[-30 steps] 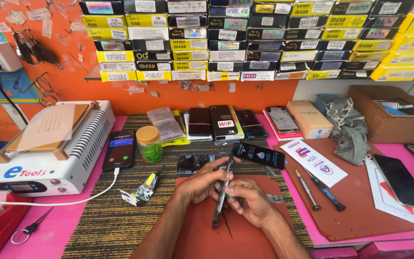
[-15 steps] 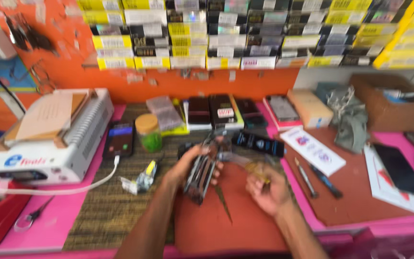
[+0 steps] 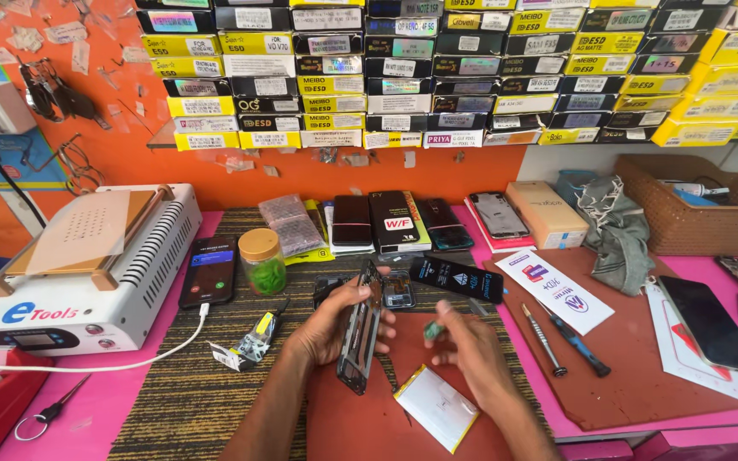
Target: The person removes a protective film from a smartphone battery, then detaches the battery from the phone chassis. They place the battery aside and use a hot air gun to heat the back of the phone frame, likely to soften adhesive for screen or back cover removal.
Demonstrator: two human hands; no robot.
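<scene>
My left hand (image 3: 328,324) grips a dark phone frame (image 3: 360,329), held on edge and tilted above the brown work mat (image 3: 343,418). My right hand (image 3: 465,346) is just to its right, with a small green part (image 3: 431,329) pinched in its fingertips. A flat white battery (image 3: 437,408) with a yellow edge lies on the mat below both hands. A small camera-like module (image 3: 398,290) sits just beyond the frame, next to a black flat box (image 3: 458,278).
A white heating machine (image 3: 79,265) stands at the left, with a charging phone (image 3: 207,271) and a green-filled jar (image 3: 262,260) beside it. Two screwdrivers (image 3: 561,337) lie at the right. Several phones line the back; a wicker basket (image 3: 685,213) and grey cloth (image 3: 617,235) sit far right.
The phone frame has been turned from flat to on edge in my left hand. My right hand has come away from it with the small green part. The battery now lies on the mat.
</scene>
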